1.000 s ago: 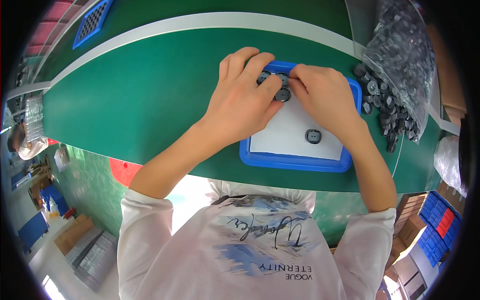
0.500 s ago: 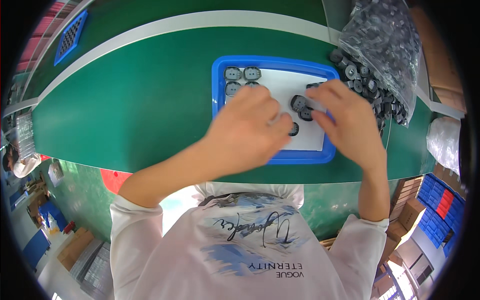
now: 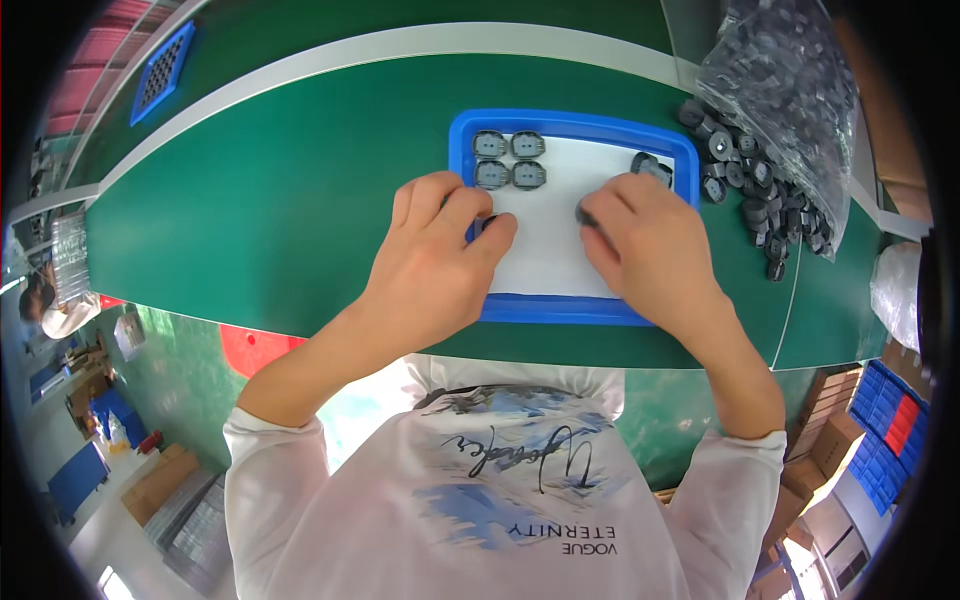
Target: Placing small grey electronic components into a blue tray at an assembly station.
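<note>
A blue tray lined with a white sheet lies on the green table. In its far left corner, several dark grey rounded plastic parts sit in two short rows. My left hand is closed at the tray's left side, thumb and fingers pinching another dark grey plastic part just below those rows. Over the right half, my right hand has its fingertips closed round a dark part, mostly hidden. Beyond its knuckles lies one more dark part, partly covered.
Right of the tray, a heap of black round parts spills from a clear plastic bag. A smaller blue tray with dark pieces stands at the far left, past a pale rail. A person is at the left edge.
My left hand has drawn left, uncovering the rows, and now pinches a part at the tray's left side. My right hand has moved nearer and lower over the loose parts. The view has shifted slightly.
</note>
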`<state>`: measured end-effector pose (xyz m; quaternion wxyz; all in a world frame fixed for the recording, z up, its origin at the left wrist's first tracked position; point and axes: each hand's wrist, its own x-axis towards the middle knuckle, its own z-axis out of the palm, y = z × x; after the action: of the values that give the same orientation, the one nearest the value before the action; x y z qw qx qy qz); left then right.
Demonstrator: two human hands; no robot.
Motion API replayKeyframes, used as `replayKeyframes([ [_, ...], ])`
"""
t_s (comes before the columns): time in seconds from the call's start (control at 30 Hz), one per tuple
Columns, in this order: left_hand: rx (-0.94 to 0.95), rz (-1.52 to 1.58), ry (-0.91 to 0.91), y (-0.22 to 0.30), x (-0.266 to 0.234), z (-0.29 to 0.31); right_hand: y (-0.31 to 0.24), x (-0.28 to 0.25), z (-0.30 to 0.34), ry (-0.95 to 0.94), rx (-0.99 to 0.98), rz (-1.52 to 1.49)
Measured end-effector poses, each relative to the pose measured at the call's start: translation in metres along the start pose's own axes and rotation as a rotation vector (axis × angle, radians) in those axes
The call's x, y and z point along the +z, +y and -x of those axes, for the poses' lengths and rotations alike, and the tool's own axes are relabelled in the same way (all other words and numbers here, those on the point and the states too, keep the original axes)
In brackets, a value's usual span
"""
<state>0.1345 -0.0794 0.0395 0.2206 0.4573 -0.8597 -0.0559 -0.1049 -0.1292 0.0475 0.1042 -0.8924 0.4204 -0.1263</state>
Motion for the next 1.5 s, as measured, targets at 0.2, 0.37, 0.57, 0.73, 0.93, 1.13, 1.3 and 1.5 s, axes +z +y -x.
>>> replayKeyframes([
  [0.2,-0.093,0.077,0.087,-0.003,0.003,0.007,-0.015,0.013,-0.002,-0.007,-0.262,-0.173],
  [0.37,-0.050,0.053,0.120,-0.012,0.012,0.008,-0.017,0.018,0.001,0.007,-0.174,-0.210],
  [0.57,-0.064,0.130,0.088,-0.013,0.002,0.007,-0.018,0.025,0.003,0.094,-0.124,-0.250],
  [0.73,-0.016,0.042,0.106,-0.016,0.007,0.003,-0.015,0.026,-0.007,0.078,-0.202,-0.198],
  [0.93,-0.092,-0.017,0.158,-0.018,0.013,-0.001,-0.013,0.031,-0.020,0.090,-0.249,-0.198],
  [1.13,-0.087,-0.022,0.145,-0.019,0.011,-0.006,-0.005,0.018,-0.019,0.123,-0.206,-0.249],
  [1.3,-0.008,0.081,0.144,-0.012,0.005,-0.008,0.022,-0.027,0.014,0.166,0.024,-0.241],
  [1.5,0.238,0.243,0.050,0.042,0.047,-0.060,0.036,-0.036,0.017,0.286,0.224,-0.138],
])
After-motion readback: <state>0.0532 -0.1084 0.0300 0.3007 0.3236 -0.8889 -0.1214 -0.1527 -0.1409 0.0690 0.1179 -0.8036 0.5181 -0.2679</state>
